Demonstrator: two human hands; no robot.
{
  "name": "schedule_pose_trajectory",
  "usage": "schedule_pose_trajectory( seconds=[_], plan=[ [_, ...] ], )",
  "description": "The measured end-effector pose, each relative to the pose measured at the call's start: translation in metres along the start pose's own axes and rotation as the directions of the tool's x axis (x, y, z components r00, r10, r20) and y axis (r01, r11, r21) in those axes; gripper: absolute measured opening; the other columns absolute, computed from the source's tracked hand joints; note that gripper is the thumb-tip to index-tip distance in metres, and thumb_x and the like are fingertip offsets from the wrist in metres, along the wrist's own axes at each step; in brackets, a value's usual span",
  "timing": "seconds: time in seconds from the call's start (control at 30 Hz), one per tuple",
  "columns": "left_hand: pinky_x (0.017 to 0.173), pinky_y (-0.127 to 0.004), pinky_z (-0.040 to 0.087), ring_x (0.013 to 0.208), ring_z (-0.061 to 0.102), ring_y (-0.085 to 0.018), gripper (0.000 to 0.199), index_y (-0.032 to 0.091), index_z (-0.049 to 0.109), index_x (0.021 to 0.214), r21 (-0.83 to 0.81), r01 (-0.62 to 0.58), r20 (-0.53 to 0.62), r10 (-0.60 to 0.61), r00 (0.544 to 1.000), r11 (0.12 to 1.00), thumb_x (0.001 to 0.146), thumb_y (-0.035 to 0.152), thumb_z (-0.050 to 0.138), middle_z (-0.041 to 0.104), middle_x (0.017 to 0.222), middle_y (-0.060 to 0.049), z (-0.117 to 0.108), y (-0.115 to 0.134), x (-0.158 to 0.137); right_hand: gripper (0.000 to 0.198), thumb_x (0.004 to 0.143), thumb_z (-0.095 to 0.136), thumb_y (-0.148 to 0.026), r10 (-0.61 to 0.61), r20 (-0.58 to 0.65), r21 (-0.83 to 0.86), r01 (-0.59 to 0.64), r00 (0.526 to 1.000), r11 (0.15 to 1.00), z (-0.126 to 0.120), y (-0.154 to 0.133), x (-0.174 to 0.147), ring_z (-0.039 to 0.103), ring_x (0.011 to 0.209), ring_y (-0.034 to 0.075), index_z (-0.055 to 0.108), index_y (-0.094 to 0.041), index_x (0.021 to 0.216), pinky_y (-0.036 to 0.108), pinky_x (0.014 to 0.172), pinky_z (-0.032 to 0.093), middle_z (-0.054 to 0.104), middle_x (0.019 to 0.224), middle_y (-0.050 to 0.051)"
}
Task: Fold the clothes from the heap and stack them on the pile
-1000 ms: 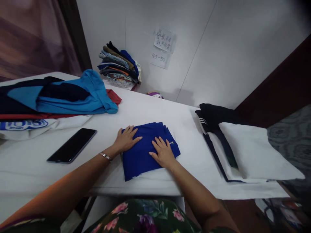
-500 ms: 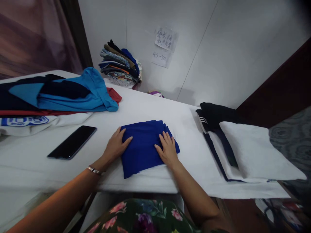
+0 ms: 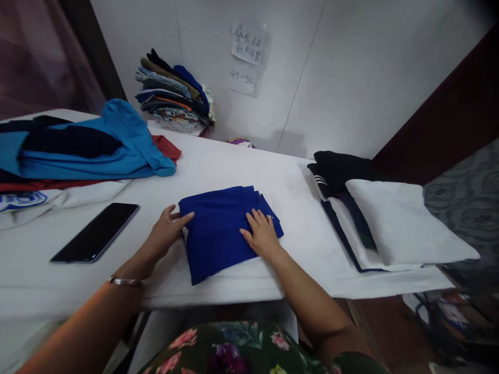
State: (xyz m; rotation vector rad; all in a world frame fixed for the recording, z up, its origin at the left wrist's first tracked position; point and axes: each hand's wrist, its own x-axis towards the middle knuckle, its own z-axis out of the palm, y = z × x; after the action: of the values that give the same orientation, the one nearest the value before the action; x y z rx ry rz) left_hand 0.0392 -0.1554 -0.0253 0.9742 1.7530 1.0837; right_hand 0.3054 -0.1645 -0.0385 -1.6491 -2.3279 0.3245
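A folded royal-blue garment [image 3: 218, 228] lies on the white-covered table [image 3: 288, 192] in front of me, its layered folds showing along the right end. At its left edge is my left hand [image 3: 166, 232], thumb over the cloth's border and the other fingers bent beside the edge, thumb and fingers apart. Whether any fingertips reach beneath the cloth I cannot tell. My right hand [image 3: 263, 234] rests flat on the right part of the garment, fingers spread and palm down.
Left of my hands lies a black phone [image 3: 97, 231]. Behind it are heaped blue, red and white clothes [image 3: 132, 140]. Folded white and black clothes [image 3: 401, 223] are stacked at the right. A clothes pile [image 3: 175, 96] stands by the wall, near handwritten paper signs [image 3: 249, 47].
My left hand has shifted a little outward, from lying on the garment's left side to its edge. My right hand stays on the cloth. The whole view has turned slightly right.
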Motion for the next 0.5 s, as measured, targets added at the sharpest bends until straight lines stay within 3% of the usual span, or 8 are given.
schedule_pose_trajectory(
  seconds=[0.07, 0.17, 0.23, 0.37, 0.5],
  plan=[
    [0.066, -0.030, 0.057, 0.098, 0.068, -0.025, 0.085, 0.020, 0.035, 0.145, -0.110, 0.072, 0.093, -0.062, 0.994, 0.991, 0.073, 0.042, 0.073, 0.060, 0.131, -0.017, 0.001, 0.003, -0.003, 0.061, 0.096, 0.039, -0.053, 0.005, -0.005, 0.030, -0.005, 1.000, 1.000, -0.001, 0.001, 0.000, 0.024, 0.145, 0.029, 0.038, -0.018, 0.146, 0.054, 0.117, 0.015, 0.032, 0.155, 0.013],
    [0.068, -0.031, 0.058, 0.096, 0.069, -0.026, 0.075, 0.019, 0.048, 0.134, -0.110, 0.065, 0.174, -0.045, 0.984, 0.992, 0.068, 0.041, 0.077, 0.066, 0.121, -0.015, 0.005, 0.006, -0.006, 0.061, 0.095, 0.039, -0.053, 0.031, -0.056, 0.068, -0.028, 0.998, 0.997, -0.003, 0.004, 0.001, 0.024, 0.145, 0.027, 0.037, -0.020, 0.147, 0.053, 0.118, 0.014, 0.034, 0.155, 0.011],
    [0.075, -0.035, 0.059, 0.096, 0.069, -0.026, 0.077, 0.019, 0.050, 0.132, -0.105, 0.000, 0.151, 0.016, 0.988, 0.994, 0.064, 0.037, 0.081, 0.067, 0.119, -0.014, 0.008, 0.007, -0.002, 0.062, 0.095, 0.040, -0.054, 0.074, -0.074, 0.068, -0.069, 0.994, 0.995, -0.004, 0.005, 0.001, 0.022, 0.146, 0.028, 0.036, -0.021, 0.147, 0.054, 0.117, 0.013, 0.033, 0.155, 0.011],
    [0.083, -0.038, 0.058, 0.094, 0.070, -0.025, 0.088, 0.023, 0.047, 0.136, -0.136, -0.164, 0.070, 0.175, 0.982, 0.977, 0.056, 0.024, 0.084, 0.070, 0.112, -0.009, 0.008, 0.012, 0.023, 0.065, 0.093, 0.041, -0.058, 0.111, 0.000, 0.065, -0.111, 0.994, 0.992, -0.005, 0.004, -0.002, 0.026, 0.144, 0.032, 0.038, -0.020, 0.147, 0.055, 0.115, 0.021, 0.032, 0.156, 0.013],
    [0.079, -0.038, 0.058, 0.086, 0.071, -0.024, 0.091, 0.021, 0.046, 0.136, -0.088, -0.131, 0.028, 0.133, 0.991, 0.988, 0.053, 0.020, 0.083, 0.072, 0.104, -0.008, 0.002, 0.016, 0.046, 0.068, 0.092, 0.042, -0.060, 0.027, 0.004, 0.085, -0.028, 1.000, 0.996, -0.004, -0.002, -0.007, 0.032, 0.142, 0.030, 0.038, -0.018, 0.147, 0.049, 0.115, 0.026, 0.033, 0.155, 0.015]
  ],
)
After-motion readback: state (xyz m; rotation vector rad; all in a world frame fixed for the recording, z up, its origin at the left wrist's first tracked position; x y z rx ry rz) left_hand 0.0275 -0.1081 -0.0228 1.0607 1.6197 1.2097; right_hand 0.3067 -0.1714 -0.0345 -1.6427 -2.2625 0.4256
